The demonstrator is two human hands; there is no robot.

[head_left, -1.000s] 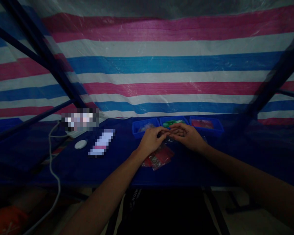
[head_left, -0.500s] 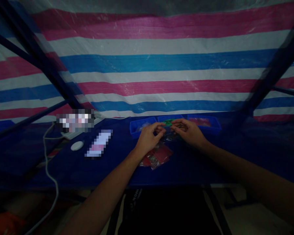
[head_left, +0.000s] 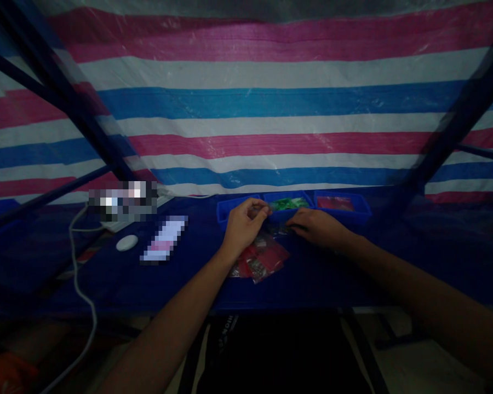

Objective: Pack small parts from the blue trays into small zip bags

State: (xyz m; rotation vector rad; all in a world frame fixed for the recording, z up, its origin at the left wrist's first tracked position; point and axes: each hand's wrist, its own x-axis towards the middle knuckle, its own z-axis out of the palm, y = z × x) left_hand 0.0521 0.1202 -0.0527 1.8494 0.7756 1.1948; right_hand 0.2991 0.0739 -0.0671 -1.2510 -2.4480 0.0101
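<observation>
My left hand (head_left: 243,224) hovers over the left blue tray (head_left: 222,209), fingers pinched on something small that I cannot make out. My right hand (head_left: 315,227) rests low on the dark blue table, fingers curled onto a clear plastic bag (head_left: 276,230) lying between the hands. A pile of small red packets (head_left: 259,260) lies just below my left hand. Behind the hands stand three blue trays in a row: the middle tray (head_left: 308,196) holds green pieces, the right tray (head_left: 363,208) holds red pieces.
A white round object (head_left: 127,242) and a white cable (head_left: 77,273) lie at the table's left. A striped pink, white and blue tarp (head_left: 271,109) hangs behind the table. Dark metal bars (head_left: 57,82) slant across both sides.
The hands, joined over the bag before, have come apart. My left hand rose toward the left tray; my right hand sank onto the bag on the table.
</observation>
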